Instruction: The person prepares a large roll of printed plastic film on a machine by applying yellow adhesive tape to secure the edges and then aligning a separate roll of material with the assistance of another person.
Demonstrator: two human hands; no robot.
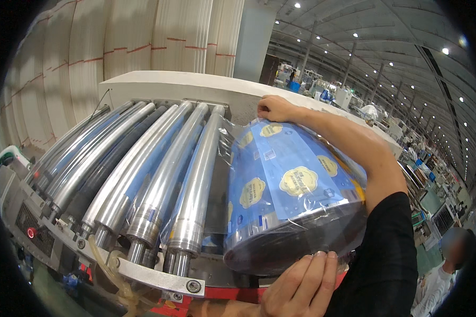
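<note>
Right now, two bare hands hold a big roll of plastic film (293, 190). The roll is blue with yellow cloud shapes on it, and a clear wrap covers it. It lies on its side on a machine, just beside a row of shiny metal rollers (158, 179).

The left hand (301, 288) is at the near, dark end of the roll, low in the picture. Its fingers (322, 264) lie close together and press flat on the rim of that end.

The right hand (275, 108) reaches over the top of the roll to the far end. Its fingers (263, 110) are curled and pinch the clear wrap at the far edge. The right arm lies across the roll, and a black sleeve (383, 253) covers the upper part of it.

Blue film also runs between the rollers. A white machine housing (185, 84) sits behind them. A red button (31, 232) glows on the grey panel at the left. Tall white stacks (143, 37) stand in the back. Another person in white (439, 285) is at the lower right.
</note>
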